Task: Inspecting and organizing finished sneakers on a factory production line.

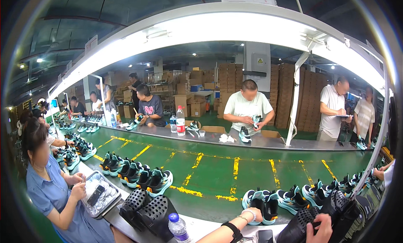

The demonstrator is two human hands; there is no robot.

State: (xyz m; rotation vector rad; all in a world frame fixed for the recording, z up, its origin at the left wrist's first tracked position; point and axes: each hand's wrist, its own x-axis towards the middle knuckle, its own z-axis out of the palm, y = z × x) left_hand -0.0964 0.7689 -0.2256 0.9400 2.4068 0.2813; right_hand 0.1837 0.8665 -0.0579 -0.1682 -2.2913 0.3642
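My left hand [253,215], with bead bracelets and a black wristband, rests curled on the heel of a teal, white and black sneaker [261,205] standing in a pair at the near edge of the green conveyor belt [218,176]. My right hand [320,230] grips the top of a black perforated shoe-shaped form [297,228] at the lower right. Beyond it, more sneakers of the same kind [312,194] stand in a row along the belt edge.
Two black perforated forms [147,207] and a water bottle [178,227] stand to my left. A person in a blue shirt [52,188] handles a tray [100,196]. Another row of sneakers [136,174] sits on the belt. Workers stand across it, with stacked cardboard boxes [228,77] behind.
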